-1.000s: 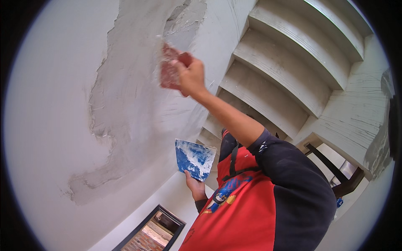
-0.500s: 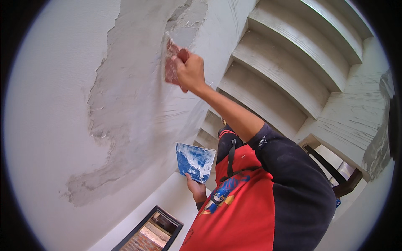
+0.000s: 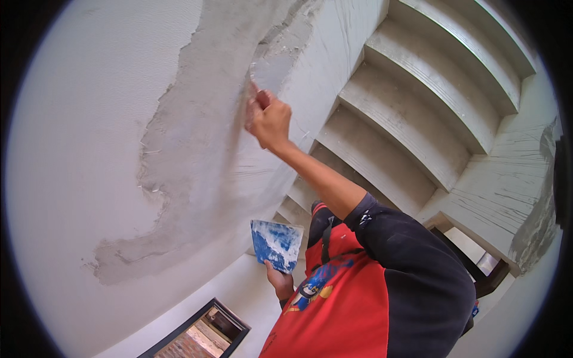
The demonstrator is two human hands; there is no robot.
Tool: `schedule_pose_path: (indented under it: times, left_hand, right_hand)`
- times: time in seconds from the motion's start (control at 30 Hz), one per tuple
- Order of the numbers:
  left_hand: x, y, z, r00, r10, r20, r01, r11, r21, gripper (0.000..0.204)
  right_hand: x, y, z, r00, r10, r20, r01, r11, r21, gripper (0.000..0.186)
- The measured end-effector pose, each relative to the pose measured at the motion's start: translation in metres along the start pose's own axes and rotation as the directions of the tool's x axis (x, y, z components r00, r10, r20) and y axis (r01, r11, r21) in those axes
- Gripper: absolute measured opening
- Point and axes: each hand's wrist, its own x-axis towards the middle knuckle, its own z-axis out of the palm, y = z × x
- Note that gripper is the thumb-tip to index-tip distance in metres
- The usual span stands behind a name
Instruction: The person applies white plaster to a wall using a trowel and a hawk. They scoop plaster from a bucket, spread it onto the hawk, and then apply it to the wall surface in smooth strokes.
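Note:
My right hand (image 3: 273, 124) is closed round the handle of a reddish trowel (image 3: 250, 111), its blade edge-on and partly hidden by my fingers. The trowel meets the wall beside a grey plaster patch (image 3: 203, 113), whose ragged edges stand out from the pale wall paint. Lower down, my left hand (image 3: 278, 279) grips the bottom edge of a blue hawk board (image 3: 276, 246). White plaster is smeared across that board, which is held away from the wall.
Concrete stairs (image 3: 412, 113) rise on the right, close beside the wall. A dark-framed opening (image 3: 206, 334) lies at the lower left. At the right, a dark handrail (image 3: 495, 277) runs by a grey-patched wall (image 3: 531, 238).
My right hand and the trowel have moved a little down the wall, and the blade now shows more edge-on. The hawk board sits slightly lower in view. The whole view has shifted slightly.

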Motion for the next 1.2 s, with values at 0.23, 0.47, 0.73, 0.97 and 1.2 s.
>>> schedule_pose_path:
  times: [0.23,0.47,0.73,0.97,1.2]
  left_hand:
    - [-0.010,0.004,0.005,0.999,0.022,-0.032,-0.022,1.000,0.003,0.052]
    - [-0.010,-0.033,-0.021,0.985,0.010,-0.174,-0.047,0.977,-0.208,0.041]
    - [-0.012,-0.061,-0.023,0.940,-0.080,-0.331,-0.055,0.924,-0.379,0.022]
    - [0.014,-0.089,-0.008,0.923,-0.025,-0.385,-0.233,0.758,-0.609,0.020]
    - [0.035,-0.140,-0.020,0.893,0.267,-0.361,-0.439,0.696,-0.569,0.030]
  right_hand:
    - [-0.065,0.019,-0.039,0.949,-0.035,0.313,-0.011,0.989,0.146,0.015]
    - [-0.103,0.190,-0.206,0.861,0.439,0.256,-0.332,0.867,-0.371,0.011]
    - [-0.069,0.206,-0.231,0.912,0.410,0.026,-0.365,0.839,-0.403,0.008]
    - [-0.106,0.192,-0.108,0.483,0.686,0.544,-0.705,0.673,-0.224,0.009]
    - [-0.181,0.171,-0.043,0.053,0.649,0.759,-0.744,0.532,-0.403,0.017]
